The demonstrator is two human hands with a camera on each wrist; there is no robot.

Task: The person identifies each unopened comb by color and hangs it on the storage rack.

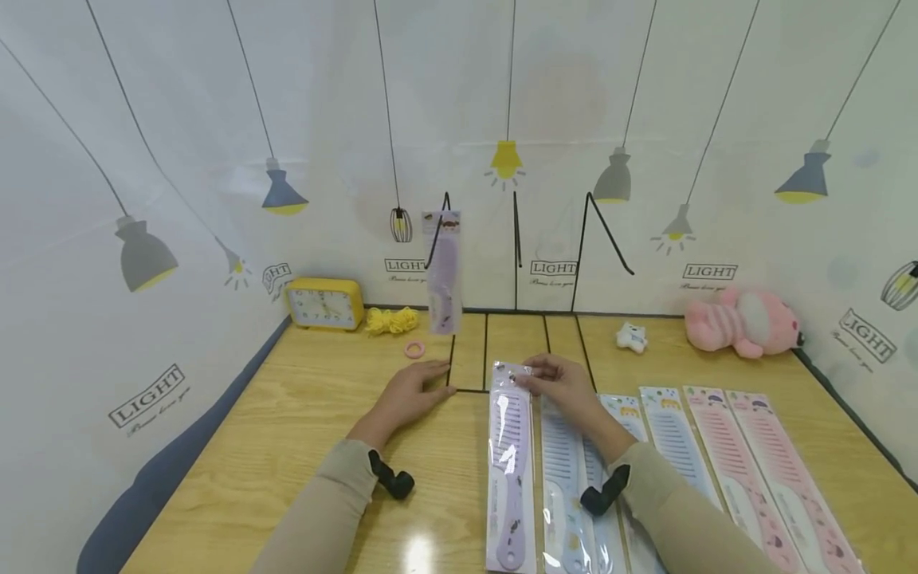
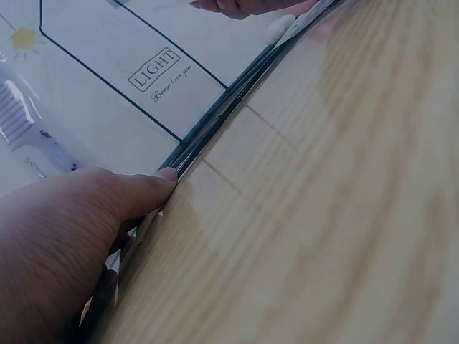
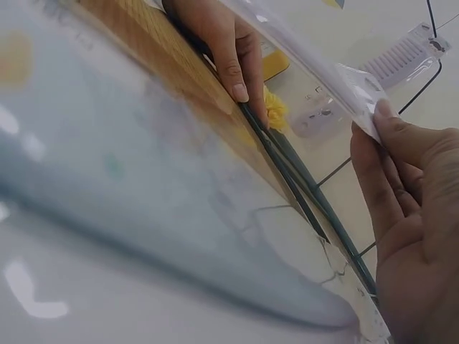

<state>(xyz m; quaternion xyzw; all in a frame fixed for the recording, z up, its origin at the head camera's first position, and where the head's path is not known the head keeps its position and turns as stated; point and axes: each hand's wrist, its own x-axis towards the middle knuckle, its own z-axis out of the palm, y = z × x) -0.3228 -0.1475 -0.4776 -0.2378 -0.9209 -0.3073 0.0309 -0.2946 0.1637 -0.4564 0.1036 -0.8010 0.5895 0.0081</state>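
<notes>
Right hand pinches purple comb packet by top corner, beside blue comb packet; left hand at black wire rack base, thumb and fingers apart (good for steadying). Edge-only pinch should avoid creasing.

"LIGHT" stands in black-outlined boxes repeated across the white wall covering, with a script line beneath ending in "love you". The yellow clock carries hour numerals round its dial, 8 and 6 among them. Small print on the comb packs cannot be read.
</notes>
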